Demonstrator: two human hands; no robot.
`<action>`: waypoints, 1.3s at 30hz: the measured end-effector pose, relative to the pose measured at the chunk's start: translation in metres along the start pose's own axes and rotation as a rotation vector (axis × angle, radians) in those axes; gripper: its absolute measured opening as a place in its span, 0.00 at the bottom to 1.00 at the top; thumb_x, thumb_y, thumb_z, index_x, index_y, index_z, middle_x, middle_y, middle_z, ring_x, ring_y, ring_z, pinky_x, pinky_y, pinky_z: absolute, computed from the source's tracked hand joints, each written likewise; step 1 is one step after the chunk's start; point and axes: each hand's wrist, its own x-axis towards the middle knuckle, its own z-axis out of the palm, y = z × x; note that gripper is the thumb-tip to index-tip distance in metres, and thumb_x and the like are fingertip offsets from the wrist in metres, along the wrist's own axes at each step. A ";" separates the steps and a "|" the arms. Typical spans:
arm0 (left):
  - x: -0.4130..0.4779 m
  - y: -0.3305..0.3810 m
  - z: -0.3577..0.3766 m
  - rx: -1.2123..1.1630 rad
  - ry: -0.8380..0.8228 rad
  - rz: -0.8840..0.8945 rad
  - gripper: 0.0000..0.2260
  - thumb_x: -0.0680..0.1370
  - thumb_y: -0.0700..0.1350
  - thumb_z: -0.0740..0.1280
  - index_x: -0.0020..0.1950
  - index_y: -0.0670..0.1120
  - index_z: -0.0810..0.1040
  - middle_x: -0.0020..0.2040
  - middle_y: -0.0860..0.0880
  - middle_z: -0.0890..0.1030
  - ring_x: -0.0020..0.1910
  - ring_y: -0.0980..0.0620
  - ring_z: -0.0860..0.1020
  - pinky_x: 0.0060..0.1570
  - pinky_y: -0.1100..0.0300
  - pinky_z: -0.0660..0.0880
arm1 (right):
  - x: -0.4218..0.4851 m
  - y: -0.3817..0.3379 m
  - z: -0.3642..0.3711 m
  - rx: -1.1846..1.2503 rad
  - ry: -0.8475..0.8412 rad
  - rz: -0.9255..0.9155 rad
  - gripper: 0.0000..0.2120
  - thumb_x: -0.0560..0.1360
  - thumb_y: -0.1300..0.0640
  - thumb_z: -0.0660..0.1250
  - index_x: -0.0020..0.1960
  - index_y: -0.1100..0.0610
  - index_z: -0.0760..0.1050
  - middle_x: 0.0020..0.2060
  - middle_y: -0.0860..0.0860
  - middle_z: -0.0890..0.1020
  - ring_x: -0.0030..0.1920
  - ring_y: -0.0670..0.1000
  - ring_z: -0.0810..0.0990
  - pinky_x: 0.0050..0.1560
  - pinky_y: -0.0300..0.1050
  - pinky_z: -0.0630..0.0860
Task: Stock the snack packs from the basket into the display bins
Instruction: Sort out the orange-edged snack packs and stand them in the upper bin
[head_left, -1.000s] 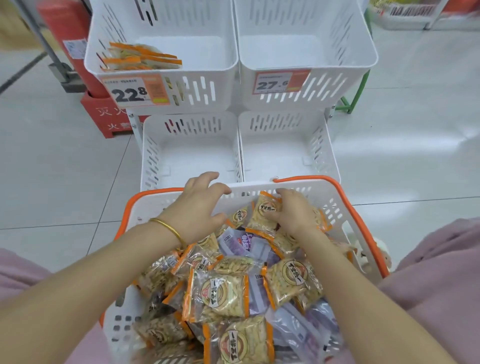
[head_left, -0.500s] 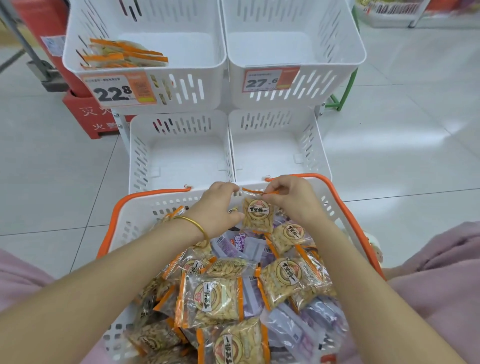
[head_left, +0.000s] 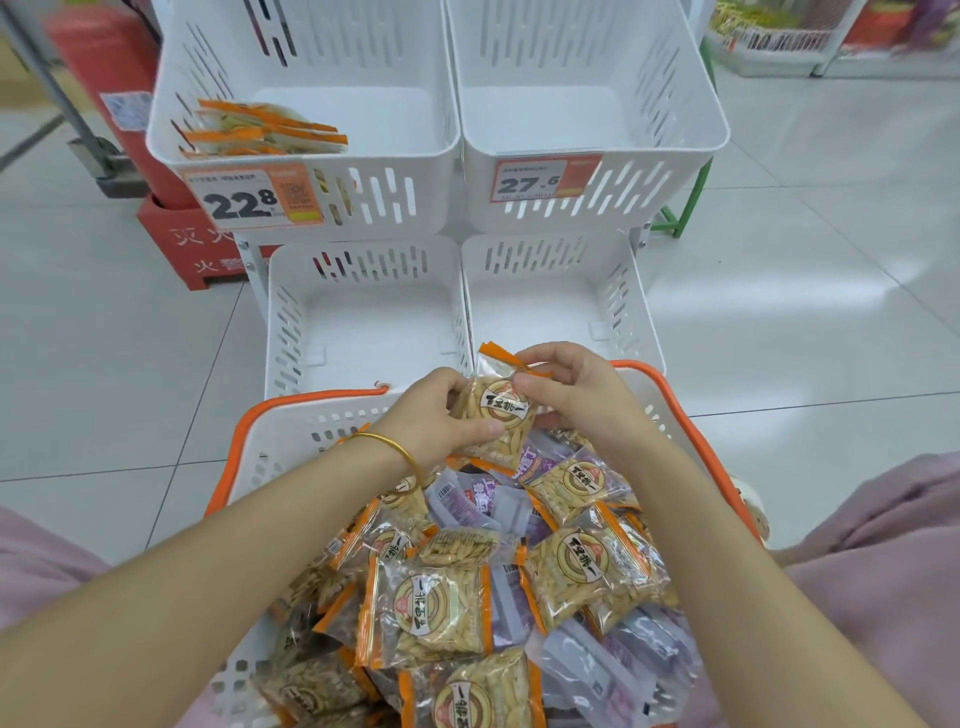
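Observation:
A white basket with an orange rim (head_left: 311, 402) sits in front of me, heaped with orange-edged snack packs (head_left: 431, 608) and purple packs (head_left: 467, 501). Both hands hold one orange-edged snack pack (head_left: 498, 413) upright above the basket's far edge. My left hand (head_left: 431, 421), with a gold bangle on the wrist, grips its left side. My right hand (head_left: 566, 387) pinches its top right corner. Beyond stand white display bins: the upper left bin (head_left: 374, 202) holds a few orange packs (head_left: 260, 130).
The upper right bin (head_left: 623, 202), lower left bin (head_left: 283, 322) and lower right bin (head_left: 631, 312) show bare white floors. Price tags read 22.8 (head_left: 249, 200) and 27.6 (head_left: 540, 179). A red box (head_left: 171, 244) stands at left on the tiled floor.
Both hands reached into the far end of the basket, took one orange-edged pack and lifted it clear of the pile. The view shifted closer to the bins.

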 end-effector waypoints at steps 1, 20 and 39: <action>0.000 0.001 -0.002 -0.010 0.015 0.009 0.16 0.71 0.49 0.74 0.51 0.47 0.71 0.46 0.50 0.75 0.44 0.52 0.74 0.46 0.56 0.74 | 0.000 -0.002 0.001 -0.048 -0.034 0.004 0.11 0.73 0.59 0.71 0.54 0.55 0.76 0.45 0.52 0.82 0.41 0.48 0.82 0.41 0.46 0.82; 0.033 0.007 -0.192 0.612 0.742 0.272 0.28 0.69 0.50 0.75 0.65 0.41 0.72 0.68 0.40 0.67 0.70 0.40 0.61 0.69 0.51 0.56 | 0.166 -0.205 0.086 -0.301 0.273 -0.659 0.08 0.70 0.63 0.70 0.45 0.53 0.74 0.36 0.48 0.77 0.42 0.55 0.80 0.42 0.53 0.80; 0.050 -0.016 -0.200 0.792 0.589 0.104 0.39 0.75 0.56 0.66 0.77 0.50 0.46 0.77 0.43 0.43 0.76 0.44 0.40 0.75 0.50 0.44 | 0.245 -0.209 0.143 -0.574 -0.122 -0.167 0.15 0.78 0.62 0.57 0.61 0.64 0.74 0.49 0.51 0.73 0.51 0.52 0.72 0.52 0.48 0.76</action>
